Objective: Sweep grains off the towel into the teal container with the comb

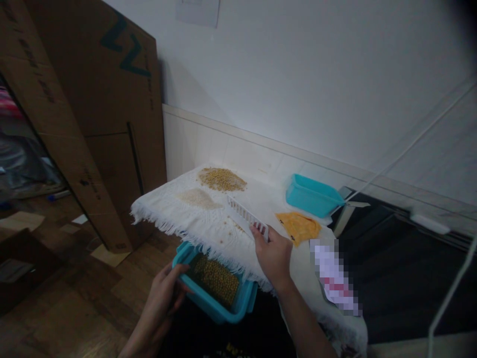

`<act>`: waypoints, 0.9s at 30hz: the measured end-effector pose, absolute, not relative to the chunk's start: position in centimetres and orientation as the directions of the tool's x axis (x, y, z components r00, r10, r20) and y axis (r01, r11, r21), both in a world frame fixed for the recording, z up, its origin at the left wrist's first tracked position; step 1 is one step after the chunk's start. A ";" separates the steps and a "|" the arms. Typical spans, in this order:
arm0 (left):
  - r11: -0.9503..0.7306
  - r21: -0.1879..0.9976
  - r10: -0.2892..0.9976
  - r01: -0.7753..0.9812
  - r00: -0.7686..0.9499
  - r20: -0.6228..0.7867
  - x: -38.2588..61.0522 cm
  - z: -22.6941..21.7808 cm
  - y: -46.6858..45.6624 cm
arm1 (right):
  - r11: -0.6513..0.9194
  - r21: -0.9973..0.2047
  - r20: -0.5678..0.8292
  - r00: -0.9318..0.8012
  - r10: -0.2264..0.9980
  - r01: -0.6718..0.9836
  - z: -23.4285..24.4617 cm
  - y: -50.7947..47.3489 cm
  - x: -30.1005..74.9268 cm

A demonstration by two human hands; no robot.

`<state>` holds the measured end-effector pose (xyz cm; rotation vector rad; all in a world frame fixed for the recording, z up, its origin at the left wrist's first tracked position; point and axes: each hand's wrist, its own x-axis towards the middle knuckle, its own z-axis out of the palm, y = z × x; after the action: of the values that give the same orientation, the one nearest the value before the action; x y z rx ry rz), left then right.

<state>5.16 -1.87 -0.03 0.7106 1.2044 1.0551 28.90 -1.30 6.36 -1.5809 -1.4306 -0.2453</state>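
My left hand grips the left rim of a teal plastic bin, held below the fringed table edge. Yellowish beans lie inside it. Closed around one end of a white slotted plastic strip, my right hand is over the white tablecloth. The strip's far end points toward a pile of beans at the back. Nearer, to the left of the strip, is a low heap of pale grains. A few loose beans are scattered beside the strip.
A second teal bin stands at the back right, with an orange-yellow packet in front of it. Farther right lies a blurred-out item. A tall cardboard box rises at the left, and a pale wall borders the table's back.
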 end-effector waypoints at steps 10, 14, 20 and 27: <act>0.337 0.895 0.938 -0.292 0.020 -0.347 4.5 -0.2 -1.7 | 0.196 -0.588 0.635 0.299 0.712 0.785 6.3 -1.4 28.6; 0.328 0.891 0.939 -0.313 0.006 -0.344 4.2 -0.2 -1.6 | 0.204 -0.612 0.617 0.300 0.728 0.764 6.4 -1.5 28.3; 0.330 0.892 0.937 -0.310 -0.006 -0.349 4.1 -0.3 -1.4 | 0.228 -0.605 0.629 0.282 0.725 0.763 6.5 -1.7 27.8; 0.321 0.888 0.938 -0.329 -0.019 -0.346 3.9 -0.4 -1.2 | 0.244 -0.669 0.586 0.296 0.754 0.702 6.4 -2.3 27.8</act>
<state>3.88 -1.23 -0.44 0.6839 1.1651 1.1441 27.85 -2.32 6.45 -1.4722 -1.4204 0.0603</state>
